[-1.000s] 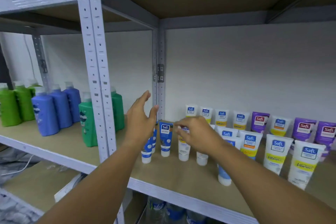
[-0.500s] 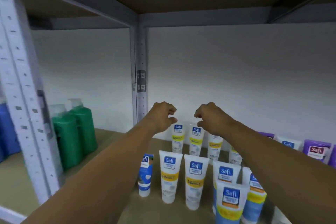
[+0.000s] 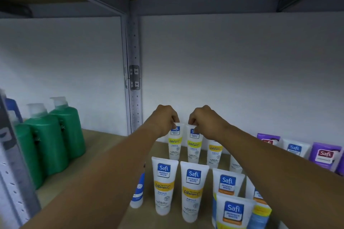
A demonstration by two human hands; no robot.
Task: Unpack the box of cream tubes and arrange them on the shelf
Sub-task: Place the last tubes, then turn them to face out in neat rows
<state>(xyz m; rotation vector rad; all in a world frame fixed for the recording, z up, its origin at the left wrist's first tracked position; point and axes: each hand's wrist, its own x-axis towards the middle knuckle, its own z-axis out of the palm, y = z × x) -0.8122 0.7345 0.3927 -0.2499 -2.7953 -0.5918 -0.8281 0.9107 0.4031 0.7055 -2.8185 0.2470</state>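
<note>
White yellow-banded plastic cream tubes stand upright: left hand [image 3: 163, 120] pinches one tube [image 3: 175, 142], right hand [image 3: 205, 121] pinches its three-o'clock neighbour [image 3: 194, 145].

At the left of the frame, green pump bottles [image 3: 55, 137] with pale translucent pump tops stand close together. A blue bottle [image 3: 13, 109] shows partly behind them at the far left edge. A grey perforated upright post [image 3: 134, 83] rises through the middle, carrying a dark bracket at mid-height. A second perforated post [image 3: 11, 182], blurred, crosses the lower left corner. A plain white wall [image 3: 232, 72] fills the background.
</note>
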